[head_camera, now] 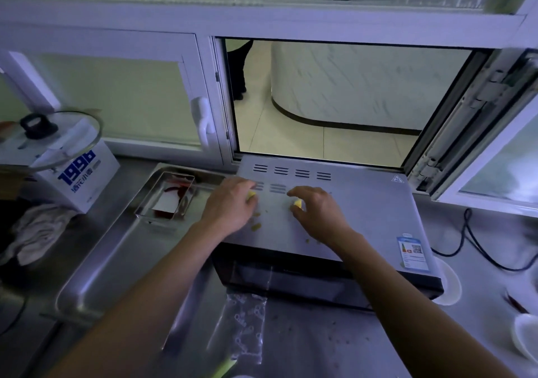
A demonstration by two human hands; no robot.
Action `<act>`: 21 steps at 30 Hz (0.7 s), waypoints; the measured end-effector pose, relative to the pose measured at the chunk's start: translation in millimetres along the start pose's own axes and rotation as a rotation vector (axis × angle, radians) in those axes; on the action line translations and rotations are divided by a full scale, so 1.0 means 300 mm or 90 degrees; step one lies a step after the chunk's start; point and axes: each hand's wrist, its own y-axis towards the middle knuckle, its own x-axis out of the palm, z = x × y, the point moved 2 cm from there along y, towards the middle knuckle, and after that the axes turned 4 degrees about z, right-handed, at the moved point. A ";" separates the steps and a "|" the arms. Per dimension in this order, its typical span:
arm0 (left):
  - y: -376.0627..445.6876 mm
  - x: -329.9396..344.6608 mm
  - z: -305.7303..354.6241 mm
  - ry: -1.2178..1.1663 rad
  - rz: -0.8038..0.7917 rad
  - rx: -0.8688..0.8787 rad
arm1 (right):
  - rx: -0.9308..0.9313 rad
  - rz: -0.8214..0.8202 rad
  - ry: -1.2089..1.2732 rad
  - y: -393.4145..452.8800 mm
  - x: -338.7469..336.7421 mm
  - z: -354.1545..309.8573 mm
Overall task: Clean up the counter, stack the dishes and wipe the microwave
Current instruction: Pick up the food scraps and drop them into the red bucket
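Note:
A grey microwave (369,209) stands on the steel counter under an open window. Small yellow food scraps (256,225) lie scattered on its top. My left hand (230,206) rests over the top's left part and pinches a yellow piece (251,194) in its fingertips. My right hand (317,211) is beside it, fingers curled, pinching another yellow piece (297,203). A steel tray (102,273) lies left of the microwave with a small rectangular steel dish (145,203) holding red scraps on it.
A white box (78,179) with a glass lid (52,142) on top stands at far left, a crumpled cloth (35,232) in front of it. A clear plastic bag (247,325) lies before the microwave. White dishes (527,340) and a black cable (477,241) are at right.

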 end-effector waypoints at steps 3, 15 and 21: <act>0.035 0.019 -0.026 0.031 -0.029 0.015 | -0.003 -0.018 -0.036 0.030 0.017 0.002; 0.085 0.019 -0.051 0.032 -0.028 0.054 | 0.071 -0.018 -0.163 0.063 0.047 0.011; 0.059 0.030 -0.050 -0.083 -0.030 0.040 | 0.098 0.009 -0.137 0.025 0.043 0.004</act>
